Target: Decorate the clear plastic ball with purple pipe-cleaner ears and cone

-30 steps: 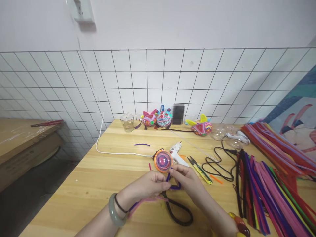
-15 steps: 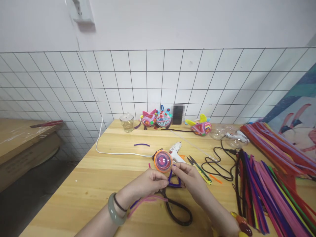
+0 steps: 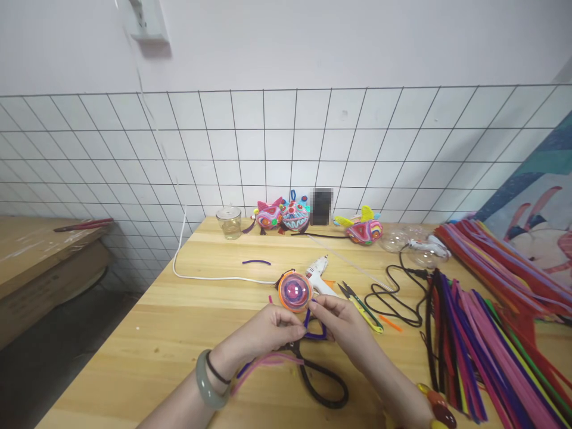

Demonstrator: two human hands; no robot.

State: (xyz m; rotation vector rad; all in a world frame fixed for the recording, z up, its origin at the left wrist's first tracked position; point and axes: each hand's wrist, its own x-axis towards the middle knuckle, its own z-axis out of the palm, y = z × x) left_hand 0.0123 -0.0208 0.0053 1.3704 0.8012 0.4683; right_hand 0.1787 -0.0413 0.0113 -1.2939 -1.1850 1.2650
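Note:
A purple pipe cleaner (image 3: 317, 337), bent into a small angular loop, is pinched at one corner by my left hand (image 3: 276, 329). My right hand (image 3: 336, 316) closes thumb and forefinger on its upper end. Just beyond my fingers lies a round clear ball (image 3: 295, 291) with pink and purple coils inside and an orange rim. Black-handled scissors (image 3: 322, 396) rest on the wood under my hands, partly covered by them. Beside my left wrist are loose pink pipe cleaners (image 3: 268, 361).
A white glue gun (image 3: 317, 275) and yellow-green thread snips (image 3: 364, 310) lie past my right hand. Bundles of coloured pipe cleaners (image 3: 482, 339) fill the table's right side. Along the wall stand decorated fish-like ornaments (image 3: 364, 230) and a glass cup (image 3: 230, 222). A black cord (image 3: 388, 307) coils at right.
My right fingertips have shifted very slightly left along with the top of the purple pipe cleaner. Otherwise both hands and the table things stay in place.

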